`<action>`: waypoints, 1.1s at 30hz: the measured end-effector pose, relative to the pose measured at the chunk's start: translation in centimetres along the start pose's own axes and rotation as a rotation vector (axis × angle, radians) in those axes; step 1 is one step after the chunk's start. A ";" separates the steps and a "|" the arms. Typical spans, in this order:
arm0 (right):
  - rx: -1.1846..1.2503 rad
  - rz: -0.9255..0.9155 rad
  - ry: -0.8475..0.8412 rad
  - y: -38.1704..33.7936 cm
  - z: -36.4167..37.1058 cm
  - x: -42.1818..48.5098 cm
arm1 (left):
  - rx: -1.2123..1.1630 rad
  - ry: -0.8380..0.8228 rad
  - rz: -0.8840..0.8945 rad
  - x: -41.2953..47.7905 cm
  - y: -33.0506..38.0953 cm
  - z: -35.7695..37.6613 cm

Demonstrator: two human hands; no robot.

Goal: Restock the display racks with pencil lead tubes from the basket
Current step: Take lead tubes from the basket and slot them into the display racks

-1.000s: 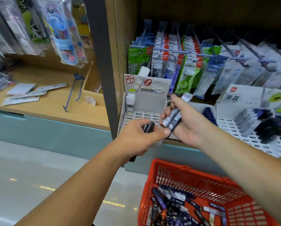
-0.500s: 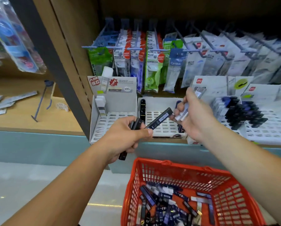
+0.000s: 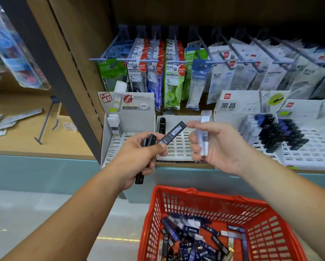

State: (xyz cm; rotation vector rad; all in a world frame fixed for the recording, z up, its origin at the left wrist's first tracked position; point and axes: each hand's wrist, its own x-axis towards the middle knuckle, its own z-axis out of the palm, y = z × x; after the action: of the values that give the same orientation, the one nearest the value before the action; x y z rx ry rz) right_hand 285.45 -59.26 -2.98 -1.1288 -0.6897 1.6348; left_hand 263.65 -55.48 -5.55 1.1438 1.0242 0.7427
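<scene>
Pencil lead tubes [image 3: 188,240] are lying loose in the red basket [image 3: 210,194]. Above its far rim, the left hand [image 3: 137,157] is gripping black tubes [image 3: 174,132] in closed fingers, one angling over the open slots of the middle rack [image 3: 178,149]. The right hand [image 3: 222,146] is curling its fingers round clear tubes [image 3: 204,138]. Beyond the basket, a rack header [image 3: 239,102] is showing "黑晶" and "HB", and hanging packs [image 3: 173,72] are showing "PLUS" and "Campus".

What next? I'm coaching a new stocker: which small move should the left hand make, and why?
Probably the left hand should slot its pinched black tube into the middle rack, beside the black tubes standing at its back left corner: the tube points over that rack, whose other slots look empty.
</scene>
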 end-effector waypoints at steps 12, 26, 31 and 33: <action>-0.322 0.069 0.083 0.8 -0.7 0.1 | -0.015 -0.010 0.149 -0.9 1.3 0.1; -0.458 -0.098 0.030 0.5 -2.2 -3.3 | -0.058 -0.031 0.110 -1.4 2.3 3.9; -0.518 -0.088 0.102 -0.5 -3.8 -4.4 | -0.090 -0.084 0.046 -1.3 2.7 6.2; -0.499 -0.062 0.072 -0.8 -4.4 -4.9 | -0.093 -0.093 0.033 -1.3 2.8 6.9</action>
State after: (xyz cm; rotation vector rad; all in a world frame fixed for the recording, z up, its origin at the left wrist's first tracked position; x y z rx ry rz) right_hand 290.13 -63.90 -2.43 -1.4924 -1.1124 1.3963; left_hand 269.63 -58.41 -1.97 1.1070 0.8858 0.7486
